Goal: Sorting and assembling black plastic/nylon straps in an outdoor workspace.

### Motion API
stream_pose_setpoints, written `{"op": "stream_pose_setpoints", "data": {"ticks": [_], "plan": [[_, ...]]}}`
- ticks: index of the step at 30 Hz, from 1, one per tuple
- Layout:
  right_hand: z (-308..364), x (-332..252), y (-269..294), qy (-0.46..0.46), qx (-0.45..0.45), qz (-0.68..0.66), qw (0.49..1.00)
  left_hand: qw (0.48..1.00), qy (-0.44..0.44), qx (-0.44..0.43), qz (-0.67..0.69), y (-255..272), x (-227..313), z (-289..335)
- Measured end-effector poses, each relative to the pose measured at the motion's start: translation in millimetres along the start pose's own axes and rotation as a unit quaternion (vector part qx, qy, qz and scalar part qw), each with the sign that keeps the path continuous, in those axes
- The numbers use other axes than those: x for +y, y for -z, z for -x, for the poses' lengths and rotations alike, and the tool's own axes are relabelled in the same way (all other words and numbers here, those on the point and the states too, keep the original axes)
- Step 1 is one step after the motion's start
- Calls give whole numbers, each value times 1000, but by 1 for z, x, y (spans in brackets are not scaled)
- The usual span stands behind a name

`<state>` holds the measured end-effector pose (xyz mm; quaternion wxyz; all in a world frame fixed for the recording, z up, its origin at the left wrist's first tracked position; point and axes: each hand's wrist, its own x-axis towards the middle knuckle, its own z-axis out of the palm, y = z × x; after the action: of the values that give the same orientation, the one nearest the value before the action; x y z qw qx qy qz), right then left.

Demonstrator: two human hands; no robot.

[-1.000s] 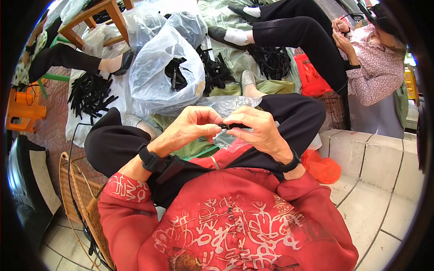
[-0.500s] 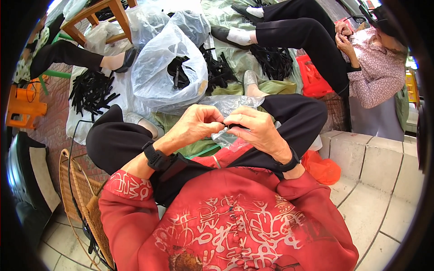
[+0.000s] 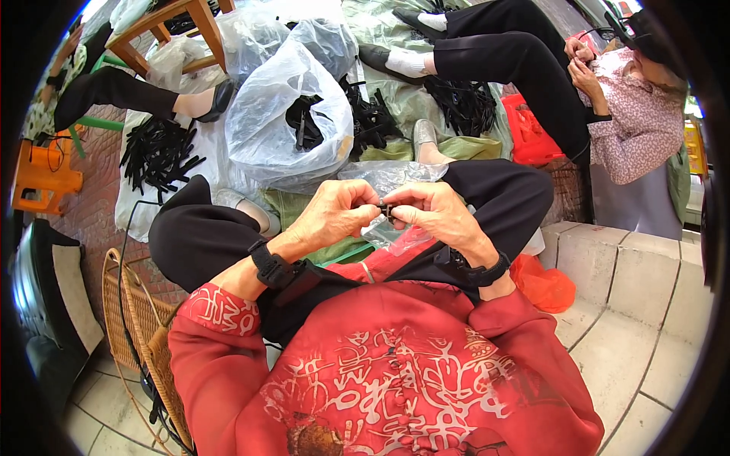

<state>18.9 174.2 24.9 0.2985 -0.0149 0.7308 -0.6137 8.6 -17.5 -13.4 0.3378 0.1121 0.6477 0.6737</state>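
Over my lap, my left hand (image 3: 340, 210) and my right hand (image 3: 435, 215) meet fingertip to fingertip. Between them they pinch a small black piece (image 3: 386, 210), mostly covered by the fingers, so its exact kind is not clear. Both thumbs press against it. Just beyond the hands lies a crumpled clear plastic bag (image 3: 399, 175). Farther off stands a big translucent plastic bag (image 3: 255, 144), its mouth open on black strips (image 3: 306, 125). More of these black strips (image 3: 157, 154) are heaped on the sheet to the left.
A wicker basket chair (image 3: 137, 319) is at my left, and a tiled ledge (image 3: 620, 262) at my right. A person in a patterned shirt (image 3: 635, 114) sits at the far right by a red basket (image 3: 525, 133). Another person's leg (image 3: 122, 91) reaches in beside a wooden stool (image 3: 179, 34).
My right fingers have shifted around the small black piece, and its dark middle shows slightly more between the fingertips. My hands stay together in nearly the same place.
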Motion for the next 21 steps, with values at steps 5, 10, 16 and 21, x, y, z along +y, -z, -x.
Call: {"op": "stream_pose_setpoints", "data": {"ticks": [5, 10, 16, 21], "plan": [[-1, 7, 1, -13, 1, -15, 1000, 996, -59, 12, -61, -2, -10, -4], [-3, 13, -3, -1, 42, -28, 999, 986, -125, 56, -91, -4, -7, -6], [-1, 17, -3, -1, 24, -72, 997, 990, -118, 42, -62, -2, 1, -3], [0, 16, -7, -23, 8, -99, 995, 997, -71, 27, -10, -1, -1, 0]]}}
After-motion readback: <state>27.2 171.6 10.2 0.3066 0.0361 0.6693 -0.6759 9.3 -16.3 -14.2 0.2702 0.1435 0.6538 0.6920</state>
